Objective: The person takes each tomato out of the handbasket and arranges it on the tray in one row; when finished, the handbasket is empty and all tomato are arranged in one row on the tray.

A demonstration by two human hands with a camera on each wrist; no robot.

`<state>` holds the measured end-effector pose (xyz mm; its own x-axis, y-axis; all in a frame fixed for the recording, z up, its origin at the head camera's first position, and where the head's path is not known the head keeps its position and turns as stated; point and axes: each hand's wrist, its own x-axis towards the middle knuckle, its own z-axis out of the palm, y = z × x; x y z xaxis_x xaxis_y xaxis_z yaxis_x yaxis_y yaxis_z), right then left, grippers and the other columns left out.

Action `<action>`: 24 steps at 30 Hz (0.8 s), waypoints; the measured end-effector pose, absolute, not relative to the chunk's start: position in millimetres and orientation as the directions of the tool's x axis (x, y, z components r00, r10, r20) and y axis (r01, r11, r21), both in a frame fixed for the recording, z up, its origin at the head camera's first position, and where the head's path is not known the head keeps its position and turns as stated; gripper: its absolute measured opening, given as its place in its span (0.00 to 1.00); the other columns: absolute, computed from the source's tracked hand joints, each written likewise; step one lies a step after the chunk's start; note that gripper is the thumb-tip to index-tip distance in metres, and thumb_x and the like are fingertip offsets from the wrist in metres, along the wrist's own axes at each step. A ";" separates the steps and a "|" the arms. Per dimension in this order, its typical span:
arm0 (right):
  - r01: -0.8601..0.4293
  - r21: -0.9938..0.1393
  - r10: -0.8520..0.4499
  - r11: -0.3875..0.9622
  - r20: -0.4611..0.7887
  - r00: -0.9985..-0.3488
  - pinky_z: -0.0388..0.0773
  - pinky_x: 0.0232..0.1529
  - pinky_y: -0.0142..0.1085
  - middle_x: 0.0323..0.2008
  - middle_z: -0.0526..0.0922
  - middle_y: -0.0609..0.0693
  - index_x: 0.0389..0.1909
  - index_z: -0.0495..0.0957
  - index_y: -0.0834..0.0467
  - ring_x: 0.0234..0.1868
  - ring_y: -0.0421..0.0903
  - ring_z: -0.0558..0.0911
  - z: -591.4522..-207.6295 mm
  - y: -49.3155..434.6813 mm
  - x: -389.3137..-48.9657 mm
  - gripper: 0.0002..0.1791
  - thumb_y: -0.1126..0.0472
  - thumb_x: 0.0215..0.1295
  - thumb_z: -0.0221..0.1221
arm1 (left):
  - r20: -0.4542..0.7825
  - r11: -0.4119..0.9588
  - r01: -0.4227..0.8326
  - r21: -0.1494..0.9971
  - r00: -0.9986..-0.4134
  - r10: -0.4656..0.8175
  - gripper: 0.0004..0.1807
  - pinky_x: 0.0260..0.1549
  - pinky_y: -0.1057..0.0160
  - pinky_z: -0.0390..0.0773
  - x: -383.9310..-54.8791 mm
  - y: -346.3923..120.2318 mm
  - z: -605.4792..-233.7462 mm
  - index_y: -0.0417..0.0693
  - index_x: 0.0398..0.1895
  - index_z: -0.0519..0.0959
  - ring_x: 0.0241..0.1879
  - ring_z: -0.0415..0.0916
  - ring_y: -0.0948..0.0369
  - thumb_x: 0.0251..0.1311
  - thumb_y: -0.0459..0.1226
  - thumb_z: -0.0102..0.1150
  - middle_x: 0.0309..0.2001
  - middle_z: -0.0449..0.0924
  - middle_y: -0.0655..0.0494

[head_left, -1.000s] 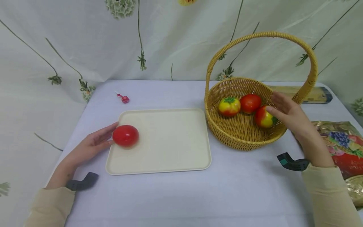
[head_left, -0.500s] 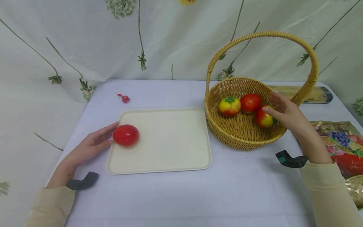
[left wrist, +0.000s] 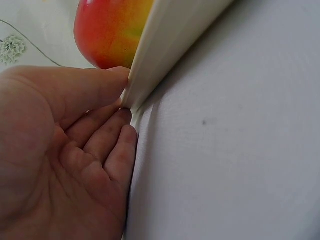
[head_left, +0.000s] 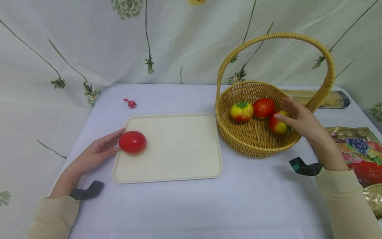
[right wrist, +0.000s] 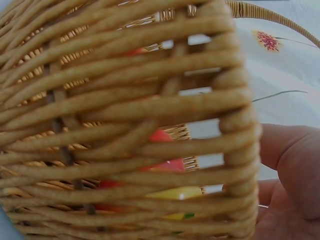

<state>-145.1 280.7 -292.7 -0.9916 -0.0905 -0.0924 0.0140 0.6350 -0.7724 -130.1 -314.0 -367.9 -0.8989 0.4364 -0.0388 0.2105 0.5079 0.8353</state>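
Observation:
At the left end of the cream tray [head_left: 182,146], my left hand [head_left: 95,152] lies with relaxed fingers beside a smooth fruit [head_left: 132,142], red from above. The left wrist view shows the yellow underside of this fruit [left wrist: 107,30], with my thumb tip at the tray rim [left wrist: 142,60] and my fingers against its edge. My right hand [head_left: 305,121] reaches over the right rim of the wicker basket [head_left: 259,152], fingers loosely bent. Its thumb is above a red-and-yellow fruit [head_left: 276,125]; contact cannot be told. In the right wrist view, basket weave [right wrist: 125,110] hides the fingertips.
Also inside the basket are a yellow-and-red fruit with a green top [head_left: 241,113] and a red fruit [head_left: 264,108]. A wrapped lollipop [head_left: 131,104] lies behind the tray. A printed fruit-candy bag [head_left: 361,152] and a yellowish, dark-ended box [head_left: 334,100] lie at the right.
My right hand has shifted slightly left over the red-and-yellow fruit. The left hand, tray and basket look unmoved.

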 end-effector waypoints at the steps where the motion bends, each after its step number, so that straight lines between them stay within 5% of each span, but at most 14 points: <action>1: 0.015 -0.769 -0.091 0.639 -0.095 -0.991 0.49 0.62 0.59 0.69 0.48 0.67 0.72 0.41 0.64 0.68 0.65 0.49 -292.8 280.3 -145.3 0.44 0.52 0.67 0.56 | -0.037 0.507 0.212 0.835 -0.899 0.437 0.33 0.49 0.78 0.65 -130.1 -314.0 -367.7 0.48 0.72 0.55 0.66 0.55 0.61 0.65 0.33 0.53 0.70 0.53 0.45; 24: 0.009 -0.667 -0.079 0.745 -0.101 -0.992 0.56 0.57 0.63 0.67 0.52 0.69 0.70 0.47 0.67 0.65 0.67 0.54 -293.9 276.8 -149.3 0.45 0.48 0.64 0.57 | -0.019 0.484 0.230 0.844 -0.890 0.456 0.33 0.49 0.78 0.65 -131.4 -315.0 -368.1 0.46 0.72 0.55 0.65 0.55 0.67 0.65 0.32 0.53 0.70 0.53 0.45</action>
